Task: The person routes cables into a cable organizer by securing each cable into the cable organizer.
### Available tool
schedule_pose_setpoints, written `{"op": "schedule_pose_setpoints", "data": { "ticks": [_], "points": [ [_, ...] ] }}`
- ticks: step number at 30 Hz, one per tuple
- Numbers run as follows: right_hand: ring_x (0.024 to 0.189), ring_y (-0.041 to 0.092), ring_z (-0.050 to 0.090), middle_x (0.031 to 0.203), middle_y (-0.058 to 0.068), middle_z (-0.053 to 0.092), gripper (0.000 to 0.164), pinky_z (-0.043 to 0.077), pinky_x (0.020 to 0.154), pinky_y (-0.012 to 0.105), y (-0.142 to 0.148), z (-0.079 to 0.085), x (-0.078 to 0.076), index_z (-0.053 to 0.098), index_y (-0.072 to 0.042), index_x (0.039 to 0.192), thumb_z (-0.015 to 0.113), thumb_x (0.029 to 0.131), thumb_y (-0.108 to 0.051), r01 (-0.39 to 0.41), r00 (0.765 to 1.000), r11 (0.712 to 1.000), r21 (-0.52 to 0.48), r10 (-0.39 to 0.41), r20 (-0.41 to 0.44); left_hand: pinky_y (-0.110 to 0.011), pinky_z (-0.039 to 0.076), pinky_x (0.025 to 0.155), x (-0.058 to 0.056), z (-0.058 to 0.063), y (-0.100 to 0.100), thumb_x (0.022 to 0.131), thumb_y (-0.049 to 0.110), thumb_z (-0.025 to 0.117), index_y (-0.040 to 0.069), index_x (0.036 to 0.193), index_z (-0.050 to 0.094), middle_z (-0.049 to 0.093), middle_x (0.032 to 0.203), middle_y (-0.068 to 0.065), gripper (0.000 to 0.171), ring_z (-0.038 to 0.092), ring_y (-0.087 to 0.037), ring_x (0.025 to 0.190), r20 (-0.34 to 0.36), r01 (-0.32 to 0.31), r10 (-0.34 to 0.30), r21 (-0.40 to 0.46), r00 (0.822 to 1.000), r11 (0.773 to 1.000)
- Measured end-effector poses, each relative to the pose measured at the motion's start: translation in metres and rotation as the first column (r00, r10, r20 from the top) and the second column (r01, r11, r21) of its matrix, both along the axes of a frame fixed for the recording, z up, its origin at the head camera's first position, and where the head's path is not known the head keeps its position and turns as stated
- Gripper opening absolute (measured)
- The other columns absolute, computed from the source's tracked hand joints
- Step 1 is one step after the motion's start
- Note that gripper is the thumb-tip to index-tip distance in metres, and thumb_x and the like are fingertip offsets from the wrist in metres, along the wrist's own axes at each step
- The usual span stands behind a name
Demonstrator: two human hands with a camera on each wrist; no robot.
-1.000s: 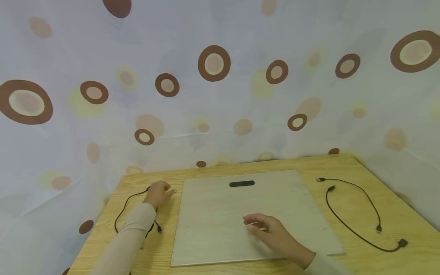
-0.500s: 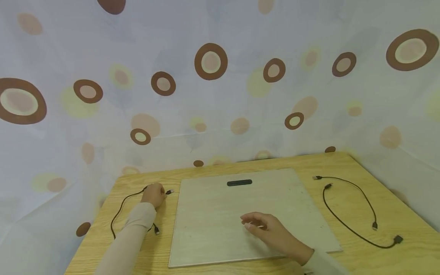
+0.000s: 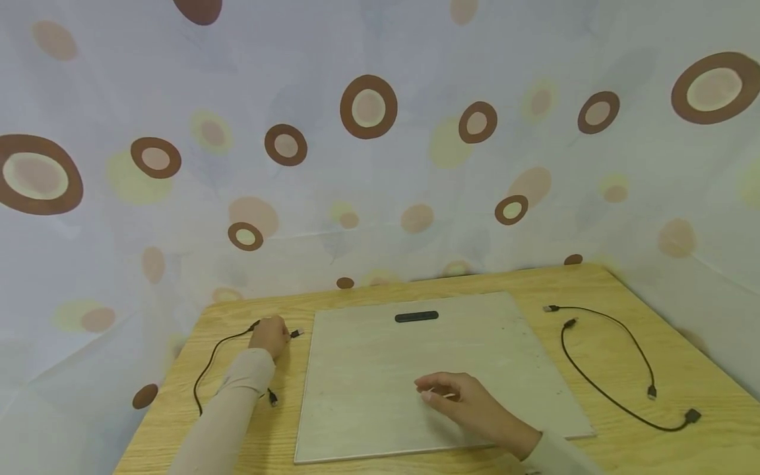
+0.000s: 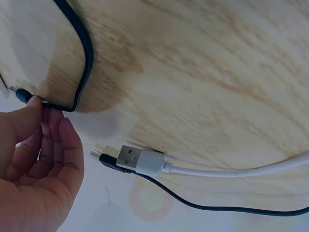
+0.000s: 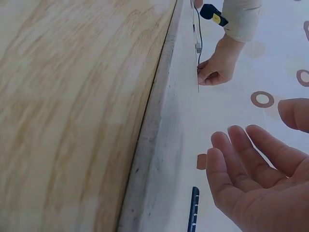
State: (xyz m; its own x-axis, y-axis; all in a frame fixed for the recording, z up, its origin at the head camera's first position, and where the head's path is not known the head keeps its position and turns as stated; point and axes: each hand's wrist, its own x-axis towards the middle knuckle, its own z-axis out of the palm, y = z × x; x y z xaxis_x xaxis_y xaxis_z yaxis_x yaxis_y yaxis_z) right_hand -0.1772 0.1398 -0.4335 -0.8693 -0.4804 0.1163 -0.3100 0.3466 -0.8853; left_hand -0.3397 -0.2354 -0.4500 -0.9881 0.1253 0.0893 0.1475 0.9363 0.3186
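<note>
Black cable (image 4: pixel 88 53), left of the board (image 3: pixel 356 396), is pinched behind its plug (image 4: pixel 22 95) by the left hand (image 4: pixel 43 169), more parted a second ago, so now counts as secured; right hand (image 3: pixel 466 404) relaxed, empty, apparently hovering above the board.

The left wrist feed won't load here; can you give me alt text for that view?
The left hand pinches a black cable just behind its plug. Apart from the hand, a white cable with a metal USB plug overlaps another black cable end in the picture. Wood-grain tabletop fills most of the background.
</note>
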Motion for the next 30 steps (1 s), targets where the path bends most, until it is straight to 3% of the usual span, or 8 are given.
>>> {"op": "schedule_pose_setpoints", "data": {
  "ticks": [8,14,16,19,23,27,30],
  "points": [
    [0.101,0.019,0.062,0.117,0.014,0.065,0.033,0.051,0.082,0.023,-0.005,0.000,-0.002,0.063,0.000,0.119,0.054,0.099,-0.025,-0.014,1.000,1.000,0.026,0.014,0.001,-0.038,0.053,0.063,0.003,0.004,-0.008,0.087,-0.001,0.065,-0.006,0.085,0.062,0.065,0.078,-0.014,0.006,0.064,-0.026,0.069,0.051,0.009,-0.009,0.001,0.999,1.000],
    [0.100,0.019,0.063,0.115,0.014,0.066,0.030,0.053,0.081,0.025,-0.012,0.007,-0.006,0.063,0.000,0.117,0.055,0.099,-0.022,-0.027,0.996,0.999,0.035,0.030,-0.089,-0.043,0.055,0.067,-0.002,0.011,-0.020,0.088,0.000,0.061,-0.011,0.091,0.064,0.067,0.084,-0.020,0.011,0.066,-0.034,0.075,0.020,-0.001,0.000,0.025,1.000,1.000],
    [0.100,0.019,0.063,0.114,0.014,0.066,0.029,0.053,0.081,0.026,-0.018,0.008,-0.008,0.064,0.000,0.116,0.055,0.099,-0.022,-0.030,0.992,0.998,0.048,0.035,-0.117,-0.040,0.054,0.062,-0.001,0.017,-0.024,0.088,0.001,0.062,-0.010,0.087,0.067,0.069,0.082,-0.018,0.013,0.065,-0.030,0.069,0.007,0.006,-0.006,0.049,1.000,0.999],
    [0.099,0.018,0.064,0.114,0.014,0.066,0.029,0.053,0.081,0.027,-0.030,0.011,-0.010,0.064,0.000,0.116,0.055,0.099,-0.021,-0.041,0.988,0.996,0.074,0.051,-0.143,-0.029,0.043,0.047,0.001,0.023,-0.034,0.091,0.004,0.061,-0.002,0.062,0.061,0.063,0.062,-0.008,0.030,0.048,-0.015,0.048,-0.005,0.015,-0.014,0.100,1.000,0.995],
    [0.097,0.016,0.063,0.112,0.012,0.067,0.028,0.052,0.080,0.026,-0.052,0.014,-0.017,0.065,-0.001,0.115,0.057,0.098,-0.021,-0.057,0.983,0.992,0.112,0.076,-0.167,-0.024,0.030,0.045,0.009,0.031,-0.046,0.092,0.007,0.060,0.005,0.052,0.052,0.055,0.054,-0.002,0.042,0.025,-0.008,0.043,0.021,0.006,-0.009,0.166,1.000,0.986],
    [0.092,0.013,0.063,0.107,0.008,0.069,0.024,0.052,0.078,0.025,-0.079,0.018,-0.029,0.068,-0.002,0.110,0.060,0.096,-0.019,-0.064,0.969,0.982,0.178,0.104,-0.225,-0.027,0.035,0.048,0.022,0.040,-0.052,0.092,0.007,0.061,-0.006,0.068,0.066,0.066,0.070,-0.013,0.028,0.035,-0.010,0.045,0.050,-0.010,0.001,0.195,0.999,0.981],
    [0.089,0.011,0.063,0.102,0.005,0.070,0.019,0.053,0.077,0.027,-0.100,0.024,-0.040,0.070,-0.004,0.106,0.062,0.094,-0.016,-0.040,0.940,0.969,0.246,0.120,-0.319,-0.029,0.041,0.051,0.029,0.043,-0.055,0.092,0.008,0.061,-0.009,0.085,0.071,0.070,0.088,-0.021,0.021,0.048,-0.013,0.053,0.070,-0.010,-0.005,0.211,0.998,0.977]
  ]
}}
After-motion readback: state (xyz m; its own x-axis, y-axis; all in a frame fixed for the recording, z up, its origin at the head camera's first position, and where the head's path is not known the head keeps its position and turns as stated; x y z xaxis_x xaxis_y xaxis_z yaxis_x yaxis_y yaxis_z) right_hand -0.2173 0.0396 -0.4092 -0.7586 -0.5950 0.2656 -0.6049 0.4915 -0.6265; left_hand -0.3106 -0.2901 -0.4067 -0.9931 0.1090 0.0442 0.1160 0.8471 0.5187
